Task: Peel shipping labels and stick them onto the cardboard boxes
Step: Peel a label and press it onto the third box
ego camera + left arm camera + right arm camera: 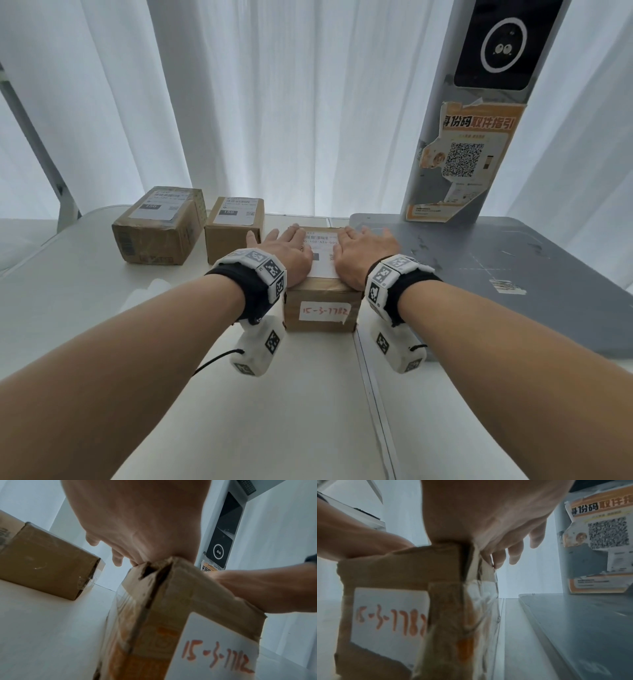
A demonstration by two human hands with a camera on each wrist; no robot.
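A small cardboard box [322, 311] stands at the table's middle, with a white tag [323, 312] reading 15-3-1782 in red on its near side. A white shipping label [323, 253] lies on its top. My left hand [291, 253] lies flat on the label's left part, fingers straight. My right hand [356, 255] lies flat on its right part, fingers straight too. The left wrist view shows the palm [137, 527] resting on the box's top edge [159, 566]. In the right wrist view the right palm [479, 520] rests on the same box [399, 572].
Two labelled cardboard boxes [159, 228] [234, 226] stand at the back left of the white table [85, 308]. A grey platform [513, 274] with a pillar [469, 137] carrying an orange QR poster and a dark screen is at the right. White curtains hang behind.
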